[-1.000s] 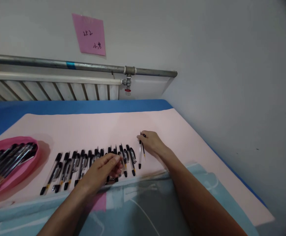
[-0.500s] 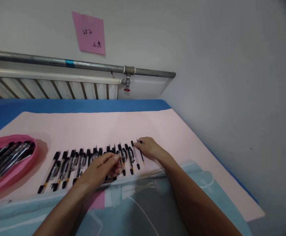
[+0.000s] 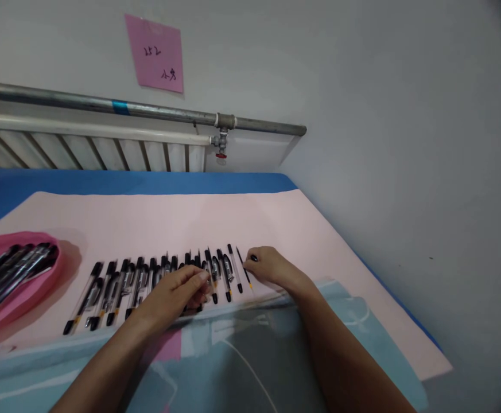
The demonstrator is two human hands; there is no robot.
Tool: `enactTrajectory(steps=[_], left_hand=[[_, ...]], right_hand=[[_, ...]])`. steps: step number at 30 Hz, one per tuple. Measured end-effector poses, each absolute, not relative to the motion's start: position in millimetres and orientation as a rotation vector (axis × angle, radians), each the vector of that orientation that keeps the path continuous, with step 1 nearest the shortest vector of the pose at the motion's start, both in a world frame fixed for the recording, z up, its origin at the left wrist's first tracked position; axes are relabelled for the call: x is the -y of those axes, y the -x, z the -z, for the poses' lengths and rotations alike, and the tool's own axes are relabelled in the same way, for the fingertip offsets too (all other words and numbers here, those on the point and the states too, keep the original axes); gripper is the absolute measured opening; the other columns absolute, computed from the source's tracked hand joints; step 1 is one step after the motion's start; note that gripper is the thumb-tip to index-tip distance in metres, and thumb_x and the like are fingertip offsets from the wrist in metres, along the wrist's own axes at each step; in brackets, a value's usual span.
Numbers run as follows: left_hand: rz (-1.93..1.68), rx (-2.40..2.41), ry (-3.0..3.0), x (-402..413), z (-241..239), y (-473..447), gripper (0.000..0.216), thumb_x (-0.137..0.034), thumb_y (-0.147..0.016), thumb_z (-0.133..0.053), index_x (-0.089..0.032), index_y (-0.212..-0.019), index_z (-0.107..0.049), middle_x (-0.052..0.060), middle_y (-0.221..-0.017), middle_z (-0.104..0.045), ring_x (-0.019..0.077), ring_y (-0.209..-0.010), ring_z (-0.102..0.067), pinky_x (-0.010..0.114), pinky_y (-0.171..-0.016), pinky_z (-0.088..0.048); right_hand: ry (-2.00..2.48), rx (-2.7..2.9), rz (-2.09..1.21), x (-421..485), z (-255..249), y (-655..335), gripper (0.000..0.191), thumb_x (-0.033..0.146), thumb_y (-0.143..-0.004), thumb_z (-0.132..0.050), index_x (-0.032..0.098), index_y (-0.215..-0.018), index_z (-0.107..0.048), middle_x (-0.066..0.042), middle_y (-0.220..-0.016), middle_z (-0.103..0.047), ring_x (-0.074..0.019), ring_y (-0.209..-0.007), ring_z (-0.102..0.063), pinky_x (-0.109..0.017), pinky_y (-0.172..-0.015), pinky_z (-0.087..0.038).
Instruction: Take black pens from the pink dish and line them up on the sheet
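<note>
A row of clear pens with black ends (image 3: pixel 135 287) lies on the pink sheet, with black caps among them. At its right end lie a clear pen barrel (image 3: pixel 235 268) and a thin dark refill (image 3: pixel 245 268) with a yellowish end. My right hand (image 3: pixel 271 267) is closed beside the refill, with a black pen cap (image 3: pixel 253 258) showing at its fingers. Above the middle of the row, my left hand (image 3: pixel 185 287) has its fingers curled and thumb against the forefinger; what they hold, if anything, is hidden. It covers some pens.
A pink basket (image 3: pixel 56 275) full of pens stands at the left. The pink sheet (image 3: pixel 159 215) lies over a blue surface (image 3: pixel 147 182), and light blue cloth (image 3: pixel 353 327) lies along the near edge. Behind are a radiator (image 3: pixel 116 152) and a pipe (image 3: pixel 267 125); a wall rises at right.
My right hand has drawn back slightly toward me and to the right, off the top of the refill, keeping the black cap. My left hand stays nearly where it was. The view has shifted slightly.
</note>
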State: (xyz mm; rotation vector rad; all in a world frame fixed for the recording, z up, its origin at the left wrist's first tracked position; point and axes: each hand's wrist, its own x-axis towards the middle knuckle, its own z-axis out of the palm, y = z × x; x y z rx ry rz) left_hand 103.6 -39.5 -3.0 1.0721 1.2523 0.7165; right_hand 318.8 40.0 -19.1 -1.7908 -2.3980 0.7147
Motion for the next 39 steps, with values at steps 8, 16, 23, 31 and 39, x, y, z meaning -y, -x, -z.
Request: enactTrajectory(steps=[8,16,23,31,39], left_hand=[[-0.610,-1.250,-1.176,40,6,-105,0.029,-0.045,-0.079,-0.046,-0.018,-0.072,-0.054,0.000,-0.070,-0.055,0.0115,-0.063,-0.050,0.023,-0.057,-0.038],[-0.594,-1.267,-1.224,39,8,-105,0.030,-0.046,-0.079,-0.045,-0.018,-0.072,-0.053,-0.001,-0.068,-0.053,0.0119,-0.063,-0.051,0.024,-0.058,-0.038],[-0.565,-1.251,-1.295,38,14,-102,0.029,-0.045,-0.080,-0.043,-0.018,-0.073,-0.052,0.000,-0.070,-0.053,0.0127,-0.065,-0.052,0.025,-0.060,-0.039],[-0.556,-1.253,-1.336,38,16,-101,0.028,-0.044,-0.080,-0.043,-0.018,-0.076,-0.054,0.000,-0.070,-0.055,0.0133,-0.065,-0.052,0.024,-0.060,-0.040],[-0.576,-1.285,-1.416,38,16,-101,0.029,-0.043,-0.079,-0.044,-0.018,-0.073,-0.057,0.000,-0.065,-0.056,0.0132,-0.060,-0.049,0.025,-0.055,-0.038]], right_hand=[[1.865,2.531,-0.694,-31,15,-314,0.017,0.021,-0.071,-0.049,0.014,-0.065,-0.063,-0.006,-0.064,-0.063,-0.0114,-0.054,-0.050,-0.023,-0.050,-0.027],[1.737,2.445,-0.730,-34,15,-308,0.019,0.021,-0.074,-0.046,0.014,-0.067,-0.063,-0.005,-0.068,-0.064,-0.0114,-0.059,-0.051,-0.021,-0.054,-0.030],[1.792,2.465,-0.806,-26,5,-316,0.017,0.021,-0.074,-0.047,0.015,-0.063,-0.059,-0.003,-0.061,-0.061,-0.0111,-0.054,-0.049,-0.022,-0.052,-0.029],[1.799,2.411,-1.134,-19,-3,-319,0.022,0.028,-0.076,-0.046,0.015,-0.065,-0.060,-0.004,-0.059,-0.061,-0.0101,-0.047,-0.047,-0.023,-0.048,-0.029],[1.754,2.270,-0.738,-26,7,-314,0.020,0.030,-0.079,-0.047,0.015,-0.082,-0.061,-0.006,-0.074,-0.064,-0.0143,-0.065,-0.053,-0.024,-0.057,-0.032]])
